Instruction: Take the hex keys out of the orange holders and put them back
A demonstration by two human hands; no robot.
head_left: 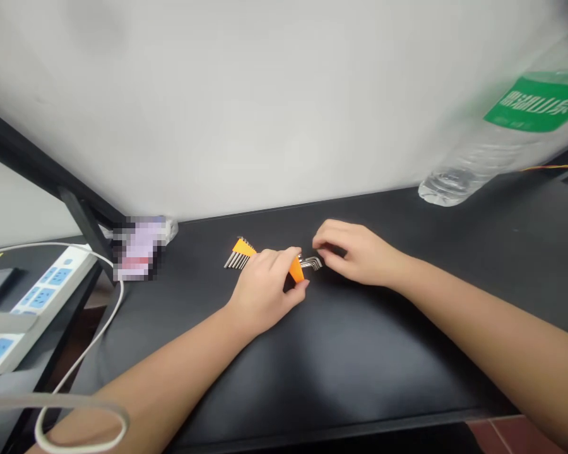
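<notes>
My left hand (265,284) is closed around the middle of an orange hex key holder (296,270), just above the black table top. Several straight silver hex key ends (236,260) stick out past the hand on the left. On the right, a few bent hex key ends (313,263) poke out of the orange plastic. Part of the holder is hidden under my left fingers. Close to those bent ends is my right hand (355,252), its fingers curled and thumb drawn toward the index finger in a pinch. Whatever may be between its fingertips does not show.
A large water bottle (483,145) with a green label stands at the back right by the pale wall. A blurred-out purple package (142,246) lies at the back left. White power strip (42,302) and pale cable (116,302) are at left.
</notes>
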